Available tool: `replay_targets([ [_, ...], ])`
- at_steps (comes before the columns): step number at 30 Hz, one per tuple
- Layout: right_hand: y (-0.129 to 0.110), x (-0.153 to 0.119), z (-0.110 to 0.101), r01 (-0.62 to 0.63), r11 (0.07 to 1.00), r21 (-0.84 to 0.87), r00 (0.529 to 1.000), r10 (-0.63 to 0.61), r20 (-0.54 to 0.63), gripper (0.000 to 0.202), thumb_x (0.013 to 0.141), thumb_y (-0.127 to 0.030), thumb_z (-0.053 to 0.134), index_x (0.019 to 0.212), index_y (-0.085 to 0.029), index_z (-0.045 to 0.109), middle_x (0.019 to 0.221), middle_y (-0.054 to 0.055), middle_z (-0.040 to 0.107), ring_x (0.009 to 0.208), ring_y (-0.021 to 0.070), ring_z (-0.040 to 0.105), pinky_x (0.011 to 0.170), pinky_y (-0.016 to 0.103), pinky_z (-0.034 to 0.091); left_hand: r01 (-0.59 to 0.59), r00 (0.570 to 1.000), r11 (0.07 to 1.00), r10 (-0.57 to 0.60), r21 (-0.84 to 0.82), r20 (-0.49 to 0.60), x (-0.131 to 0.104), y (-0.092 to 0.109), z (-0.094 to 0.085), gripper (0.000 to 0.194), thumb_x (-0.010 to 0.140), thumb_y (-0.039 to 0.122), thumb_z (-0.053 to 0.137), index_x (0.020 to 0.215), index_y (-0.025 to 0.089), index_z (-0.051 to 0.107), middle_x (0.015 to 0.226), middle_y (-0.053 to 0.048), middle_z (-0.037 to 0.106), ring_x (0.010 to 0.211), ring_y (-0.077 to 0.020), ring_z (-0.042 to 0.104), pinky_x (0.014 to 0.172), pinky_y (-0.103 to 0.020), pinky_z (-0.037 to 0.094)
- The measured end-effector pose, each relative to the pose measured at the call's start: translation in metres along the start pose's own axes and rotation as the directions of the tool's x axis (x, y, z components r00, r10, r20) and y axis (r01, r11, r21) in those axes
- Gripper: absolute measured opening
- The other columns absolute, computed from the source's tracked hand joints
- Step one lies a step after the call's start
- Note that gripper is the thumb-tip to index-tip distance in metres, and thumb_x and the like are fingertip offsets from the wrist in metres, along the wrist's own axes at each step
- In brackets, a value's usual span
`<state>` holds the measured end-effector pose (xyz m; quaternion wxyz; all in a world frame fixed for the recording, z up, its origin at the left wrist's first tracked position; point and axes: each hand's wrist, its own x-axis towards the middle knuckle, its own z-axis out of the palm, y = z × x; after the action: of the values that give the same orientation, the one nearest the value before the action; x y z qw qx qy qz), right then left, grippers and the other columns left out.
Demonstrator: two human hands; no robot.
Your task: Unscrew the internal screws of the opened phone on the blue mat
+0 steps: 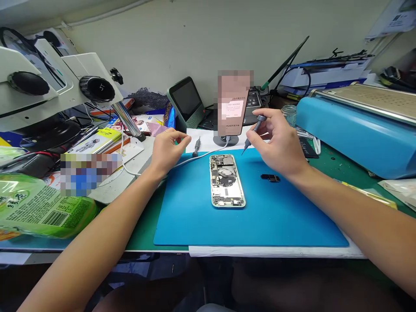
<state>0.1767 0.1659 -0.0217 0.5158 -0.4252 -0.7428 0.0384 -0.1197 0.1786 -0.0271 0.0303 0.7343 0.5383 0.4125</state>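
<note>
An opened phone body [227, 181] lies on the blue mat [201, 227], its inner boards and a round coil area facing up. My right hand [276, 138] grips a small grey screwdriver [255, 132], tip pointing down, above the mat to the right of the phone body. My left hand [169, 151] is raised at the mat's left edge, thumb and fingers pinched together; whether something tiny is between them is too small to tell. A second screwdriver [196, 146] lies near the mat's back edge. Small black parts [270, 178] rest on the mat, right of the phone body.
A lit phone [233, 108] stands behind the mat with a white cable [201, 155] running left from it. At left are a microscope [91, 84] and a green packet [42, 208]. A blue machine [351, 130] and a glass jar [289, 115] are at right.
</note>
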Motion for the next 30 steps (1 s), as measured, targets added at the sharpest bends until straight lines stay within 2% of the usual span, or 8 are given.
replay_targets([
  [5, 0.0, 0.001, -0.002, -0.03, 0.998, -0.057, 0.998, 0.033, 0.052, 0.045, 0.091, -0.021, 0.071, 0.135, -0.021, 0.064, 0.088, 0.003, 0.07, 0.073, 0.0217, 0.071, 0.065, 0.035, 0.06, 0.034, 0.999, 0.999, -0.033, 0.01, -0.034, -0.001, 0.0, 0.002, 0.023, 0.09, 0.035, 0.066, 0.082, 0.021, 0.082, 0.079, -0.002, 0.073, 0.071, -0.0181, 0.06, 0.074, -0.033, 0.05],
  [11, -0.005, 0.003, -0.006, -0.067, 0.987, -0.148, 0.992, 0.081, 0.094, 0.047, 0.092, -0.027, 0.071, 0.138, -0.021, 0.066, 0.082, 0.002, 0.065, 0.066, 0.0191, 0.062, 0.06, 0.032, 0.05, 0.079, 0.996, 0.996, -0.077, 0.035, -0.039, 0.0, -0.004, 0.004, 0.025, 0.091, 0.035, 0.066, 0.084, 0.018, 0.083, 0.084, -0.005, 0.077, 0.077, -0.0201, 0.065, 0.075, -0.033, 0.05],
  [16, -0.008, 0.003, -0.005, -0.111, 0.98, -0.167, 0.98, 0.135, 0.143, 0.048, 0.091, -0.032, 0.072, 0.137, -0.021, 0.068, 0.076, 0.001, 0.063, 0.063, 0.0197, 0.06, 0.059, 0.033, 0.047, 0.08, 0.996, 0.995, -0.082, 0.067, 0.026, 0.0, -0.008, 0.006, 0.02, 0.09, 0.029, 0.068, 0.084, 0.019, 0.084, 0.085, -0.005, 0.077, 0.08, -0.0221, 0.068, 0.073, -0.034, 0.048],
  [20, -0.008, 0.003, -0.003, -0.156, 0.97, -0.185, 0.967, 0.188, 0.171, 0.053, 0.09, -0.035, 0.072, 0.14, -0.018, 0.068, 0.081, 0.004, 0.067, 0.068, 0.0221, 0.063, 0.065, 0.036, 0.048, -0.024, 0.99, 0.999, 0.019, 0.035, 0.142, 0.0, -0.001, 0.004, 0.022, 0.095, 0.028, 0.066, 0.091, 0.017, 0.085, 0.087, -0.007, 0.075, 0.081, -0.0218, 0.067, 0.072, -0.034, 0.046],
  [22, -0.008, 0.003, -0.003, -0.175, 0.966, -0.191, 0.961, 0.209, 0.18, 0.054, 0.09, -0.036, 0.071, 0.14, -0.018, 0.067, 0.081, 0.004, 0.067, 0.068, 0.0224, 0.062, 0.066, 0.036, 0.048, -0.123, 0.959, 0.992, 0.122, -0.012, 0.257, -0.002, 0.004, 0.003, 0.02, 0.095, 0.027, 0.068, 0.091, 0.019, 0.085, 0.086, -0.005, 0.074, 0.079, -0.02, 0.066, 0.072, -0.032, 0.045],
  [25, -0.009, 0.004, -0.003, -0.193, 0.962, -0.193, 0.956, 0.229, 0.185, 0.055, 0.089, -0.036, 0.071, 0.141, -0.017, 0.067, 0.082, 0.004, 0.067, 0.068, 0.0222, 0.062, 0.066, 0.036, 0.047, -0.256, 0.857, 0.961, 0.275, -0.103, 0.436, -0.005, 0.01, 0.003, 0.01, 0.09, 0.025, 0.076, 0.087, 0.023, 0.085, 0.08, -0.001, 0.073, 0.073, -0.0166, 0.065, 0.067, -0.029, 0.042],
  [27, -0.011, 0.004, -0.003, -0.199, 0.961, -0.193, 0.953, 0.236, 0.192, 0.055, 0.089, -0.037, 0.071, 0.14, -0.017, 0.067, 0.082, 0.005, 0.067, 0.068, 0.0221, 0.062, 0.066, 0.036, 0.047, -0.303, 0.805, 0.943, 0.331, -0.138, 0.492, -0.006, 0.01, 0.004, 0.007, 0.089, 0.023, 0.079, 0.088, 0.025, 0.086, 0.079, 0.0, 0.072, 0.07, -0.0156, 0.064, 0.063, -0.028, 0.04],
  [30, -0.012, 0.004, -0.004, -0.203, 0.96, -0.192, 0.95, 0.241, 0.197, 0.054, 0.088, -0.037, 0.071, 0.139, -0.018, 0.068, 0.082, 0.005, 0.067, 0.068, 0.022, 0.062, 0.066, 0.036, 0.047, -0.328, 0.803, 0.934, 0.354, -0.14, 0.48, -0.006, 0.007, 0.004, 0.008, 0.091, 0.022, 0.077, 0.089, 0.024, 0.085, 0.079, -0.001, 0.071, 0.07, -0.0161, 0.062, 0.063, -0.029, 0.039],
])
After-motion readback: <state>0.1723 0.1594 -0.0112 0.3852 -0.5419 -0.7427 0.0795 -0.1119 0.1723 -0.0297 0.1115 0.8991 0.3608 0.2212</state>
